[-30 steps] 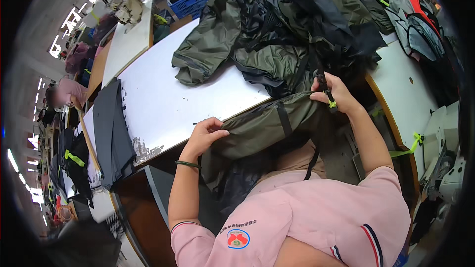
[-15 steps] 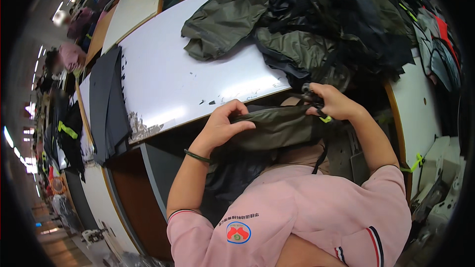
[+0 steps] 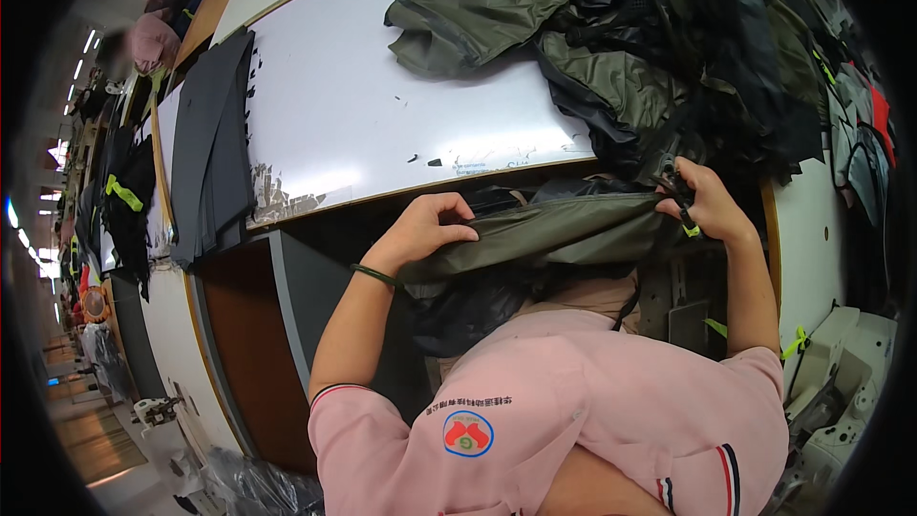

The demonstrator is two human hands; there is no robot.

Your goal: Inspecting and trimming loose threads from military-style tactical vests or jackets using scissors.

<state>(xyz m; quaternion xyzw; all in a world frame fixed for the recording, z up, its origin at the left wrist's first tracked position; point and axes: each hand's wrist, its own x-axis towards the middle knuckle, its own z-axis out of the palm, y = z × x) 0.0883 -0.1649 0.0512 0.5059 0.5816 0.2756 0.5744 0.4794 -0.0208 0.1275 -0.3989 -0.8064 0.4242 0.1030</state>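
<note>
An olive-green garment piece point(image 3: 564, 234) is stretched flat between both hands, below the front edge of the white table point(image 3: 363, 124). My left hand point(image 3: 425, 227) grips its left end, fingers curled over the fabric. My right hand point(image 3: 702, 205) grips its right end, pinching black straps and a small yellow-green tag. A dark band circles my left wrist. Black fabric hangs under the garment, over my lap.
A heap of olive and black jackets point(image 3: 621, 29) covers the table's far right. A folded dark grey cloth point(image 3: 215, 148) lies over the table's left end. White machine parts point(image 3: 841, 392) stand at my right. More tables and piled garments point(image 3: 115, 210) run along the left.
Both hands have pulled the olive garment off the tabletop toward me, down below the table's front edge. The view has tilted down and closer.
</note>
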